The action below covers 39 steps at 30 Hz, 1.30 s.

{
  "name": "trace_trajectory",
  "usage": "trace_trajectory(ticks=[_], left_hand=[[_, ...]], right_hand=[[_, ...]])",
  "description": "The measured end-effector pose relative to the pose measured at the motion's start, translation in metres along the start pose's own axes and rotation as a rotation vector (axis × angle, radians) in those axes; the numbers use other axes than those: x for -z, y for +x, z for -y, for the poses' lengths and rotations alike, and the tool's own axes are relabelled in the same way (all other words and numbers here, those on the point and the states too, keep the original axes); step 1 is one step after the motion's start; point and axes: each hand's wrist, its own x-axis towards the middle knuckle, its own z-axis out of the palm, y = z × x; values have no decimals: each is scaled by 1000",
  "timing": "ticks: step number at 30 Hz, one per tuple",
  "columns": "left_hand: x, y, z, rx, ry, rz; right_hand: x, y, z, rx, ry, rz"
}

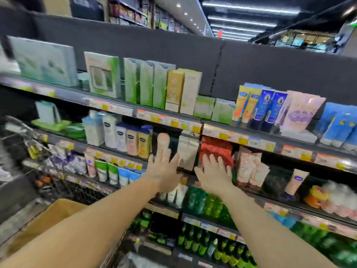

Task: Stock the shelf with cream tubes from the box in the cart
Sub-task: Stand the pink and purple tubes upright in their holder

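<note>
Shelf: boxes top left, tubes top right; lotion bottles below, green bottles lower.

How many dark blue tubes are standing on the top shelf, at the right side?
2. The first dark blue tube stands right of the yellow tubes; the second dark blue tube stands beside it, left of the pink packs. More may be hidden behind them.
</note>
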Motion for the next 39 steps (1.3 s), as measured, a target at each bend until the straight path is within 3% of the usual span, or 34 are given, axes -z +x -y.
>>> trace_trajectory(ticks=[8, 16, 21, 28, 32, 39], left_hand=[[-11, -59, 230, 268, -21, -13], [-56, -49, 435, 250, 1, -15], [-109, -24, 488, 268, -83, 150], [-230, -16, 533, 260, -99, 263], [-296, -20, 554, 338, -159, 375], [-394, -20, 573, 647, -320, 486]], right_hand=[[-113, 42, 216, 286, -35, 147], [-243, 94, 387, 243, 27, 263], [-291, 114, 394, 88, 60, 333], [-375, 137, 359, -27, 49, 434], [-435, 146, 345, -32, 39, 500], [-517, 161, 331, -22, 77, 600]])
